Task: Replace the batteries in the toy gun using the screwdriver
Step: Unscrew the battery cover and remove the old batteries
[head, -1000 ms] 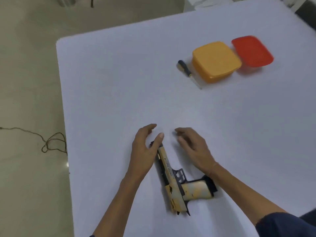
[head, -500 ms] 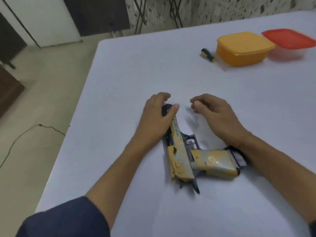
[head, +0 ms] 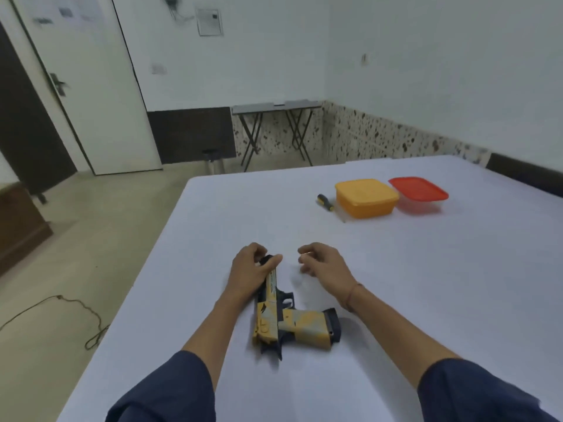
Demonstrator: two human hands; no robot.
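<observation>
Work is barely beginning: the screwdriver is lying untouched at the far right, beside the orange box, and no cover is showing open, so every step is waiting. Our left hand is curling round the muzzle end of the toy gun, which is lying flat on the near table. Our right hand is hovering just right of it, loosely curled, holding nothing. The gun's long axis is running near to far, with the muzzle pointing away and the grip pointing right.

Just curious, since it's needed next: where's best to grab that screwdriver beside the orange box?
Take the screwdriver by its thick black-and-yellow handle, from the left: it lies flat, handle clear of the orange box, thin shaft close beside it.
</observation>
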